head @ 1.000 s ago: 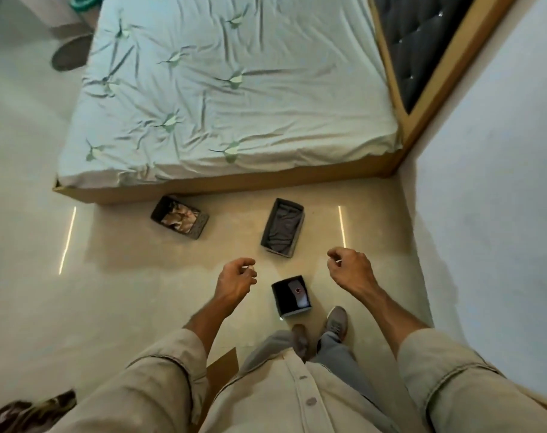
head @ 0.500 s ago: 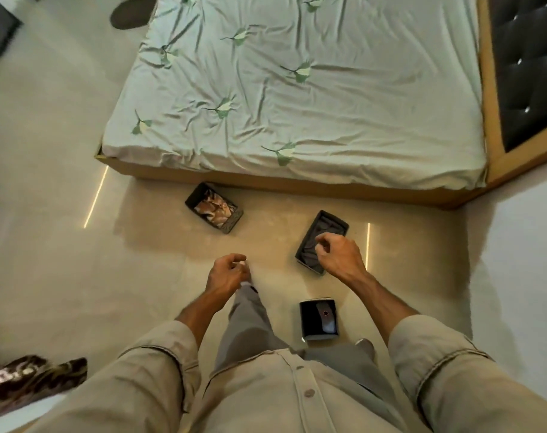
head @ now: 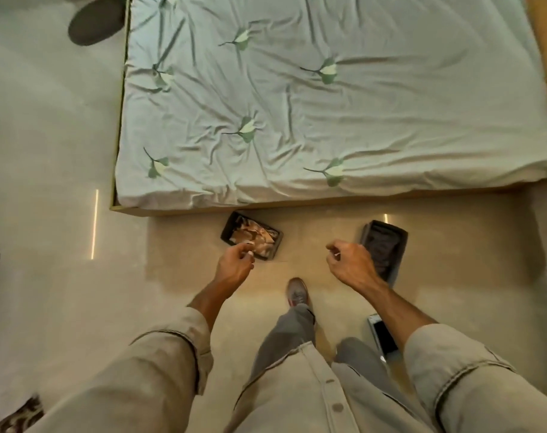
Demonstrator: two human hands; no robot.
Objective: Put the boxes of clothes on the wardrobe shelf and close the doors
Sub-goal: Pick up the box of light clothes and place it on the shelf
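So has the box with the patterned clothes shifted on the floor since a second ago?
No. The patterned-clothes box sits just off the bed frame near its left end, as before; only the camera moved.

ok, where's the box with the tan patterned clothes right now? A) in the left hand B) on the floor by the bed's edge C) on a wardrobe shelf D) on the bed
B: the box of tan patterned clothes sits on the floor just below the bed edge; the left hand is empty.

A wide bed with a wrinkled pale-green sheet [head: 328, 104] printed with leaf motifs sits in a light wooden frame [head: 312, 203] on the glossy beige tiled floor [head: 62, 276]. A dark oval mat [head: 95, 21] lies beside its far-left corner.
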